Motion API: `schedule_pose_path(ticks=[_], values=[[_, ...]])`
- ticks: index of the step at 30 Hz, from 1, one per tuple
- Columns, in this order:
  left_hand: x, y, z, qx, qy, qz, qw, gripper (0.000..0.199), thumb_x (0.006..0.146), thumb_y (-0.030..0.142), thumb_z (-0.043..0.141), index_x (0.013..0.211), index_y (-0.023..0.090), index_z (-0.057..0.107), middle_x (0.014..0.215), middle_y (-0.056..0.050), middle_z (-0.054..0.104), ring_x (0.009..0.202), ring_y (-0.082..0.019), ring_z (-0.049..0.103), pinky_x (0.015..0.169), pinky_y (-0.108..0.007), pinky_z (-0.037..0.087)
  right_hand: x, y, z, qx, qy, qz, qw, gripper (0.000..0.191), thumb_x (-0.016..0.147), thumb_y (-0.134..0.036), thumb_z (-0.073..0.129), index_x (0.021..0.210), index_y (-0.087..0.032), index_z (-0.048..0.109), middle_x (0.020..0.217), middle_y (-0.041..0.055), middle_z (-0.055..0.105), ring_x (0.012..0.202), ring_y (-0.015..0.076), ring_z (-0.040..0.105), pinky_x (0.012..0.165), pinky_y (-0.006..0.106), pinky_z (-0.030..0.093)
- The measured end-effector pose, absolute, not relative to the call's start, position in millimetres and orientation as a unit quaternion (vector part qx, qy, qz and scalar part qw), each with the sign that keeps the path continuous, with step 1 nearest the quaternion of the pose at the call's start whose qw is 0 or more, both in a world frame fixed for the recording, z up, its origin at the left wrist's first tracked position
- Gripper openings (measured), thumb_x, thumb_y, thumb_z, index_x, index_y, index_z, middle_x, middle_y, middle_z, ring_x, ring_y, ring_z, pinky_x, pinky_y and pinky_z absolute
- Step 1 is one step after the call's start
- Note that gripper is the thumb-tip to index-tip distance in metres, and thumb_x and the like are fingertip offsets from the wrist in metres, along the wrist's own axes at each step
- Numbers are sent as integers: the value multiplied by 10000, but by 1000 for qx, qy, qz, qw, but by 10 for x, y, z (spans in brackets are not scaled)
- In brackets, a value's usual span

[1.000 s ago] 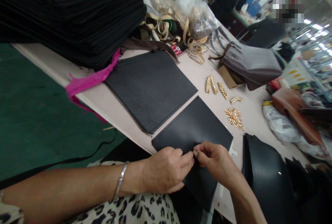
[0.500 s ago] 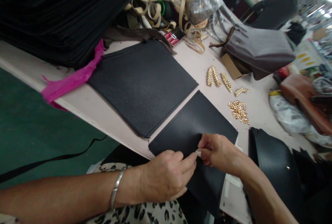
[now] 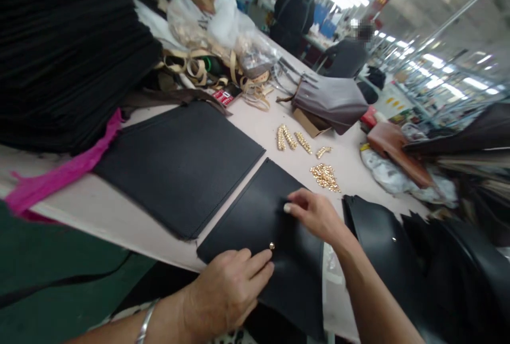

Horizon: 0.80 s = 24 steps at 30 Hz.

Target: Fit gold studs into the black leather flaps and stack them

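A black leather panel (image 3: 243, 222) lies at the table's near edge, with a small round gold stud (image 3: 271, 246) in its surface. My left hand (image 3: 229, 288) grips the panel's near edge. Its stretched fingers rest on top, the tips beside the stud, while its thumb is mostly hidden. Just above the panel's right part is my right hand (image 3: 316, 216), bent fingers and thumb slightly apart with nothing visible between them. Loose gold studs (image 3: 325, 177) form a pile beyond it, near short rows of gold pieces (image 3: 287, 138).
To the left lies another stack of black panels (image 3: 179, 163), below a tall black pile (image 3: 71, 57) and a pink strip (image 3: 67, 174). More black pieces (image 3: 378, 238) lie right. Farther back are a grey bag (image 3: 330, 100) and plastic bags (image 3: 227, 25). Two people are in the background.
My hands have moved apart; the right has lifted up and away from the left fingertips. The gold stud now shows uncovered on the panel. The camera has tilted up.
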<state>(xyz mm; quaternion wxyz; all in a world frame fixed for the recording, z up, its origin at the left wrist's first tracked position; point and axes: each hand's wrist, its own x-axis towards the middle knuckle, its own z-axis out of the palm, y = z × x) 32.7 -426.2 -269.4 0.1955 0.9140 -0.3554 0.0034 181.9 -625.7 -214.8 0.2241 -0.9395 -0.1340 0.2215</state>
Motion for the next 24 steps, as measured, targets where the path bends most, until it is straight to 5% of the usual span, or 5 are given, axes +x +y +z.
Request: schedule_pose_path(ticks=[3,6,13,19,24], values=[[292,-4263,-2750,915,-346,33,207,496,800,145,567,1293,193,578,1378,-81,617,964,-252,640,799,-385,551,2094,-6332,-2134,-971,-96,100,193,582,802,-347,732,1322,-152,559,1306,169,624,1228,283,557,1012,384,394],[280,-4256,-2855,911,-334,78,227,518,771,78,515,1263,213,606,1340,-70,647,997,-246,656,851,-369,545,2319,-6384,-2130,-965,-79,124,217,748,650,-399,864,1303,-169,582,1225,133,674,1155,283,602,973,363,425],[346,-4164,-2824,886,-346,71,299,566,717,123,615,1245,326,645,1326,-5,663,1099,-221,679,945,-293,533,2200,-6614,-2064,-904,-40,199,377,310,579,-373,866,762,-166,726,698,4,712,713,210,678,676,291,508],[300,-4100,-2540,843,-177,-49,505,283,908,395,564,1122,285,714,1107,-19,745,1016,-223,702,852,-269,571,1474,-7432,-1647,-827,64,65,555,438,676,-469,766,1011,-190,727,844,27,763,716,199,710,657,294,568],[256,-4153,-2514,684,16,-173,708,353,913,320,484,1206,254,669,1189,-42,722,1055,-237,677,880,-344,569,989,-8401,-1582,-755,236,-206,576,506,631,-462,771,1040,-182,671,814,23,734,718,202,702,681,318,599]])
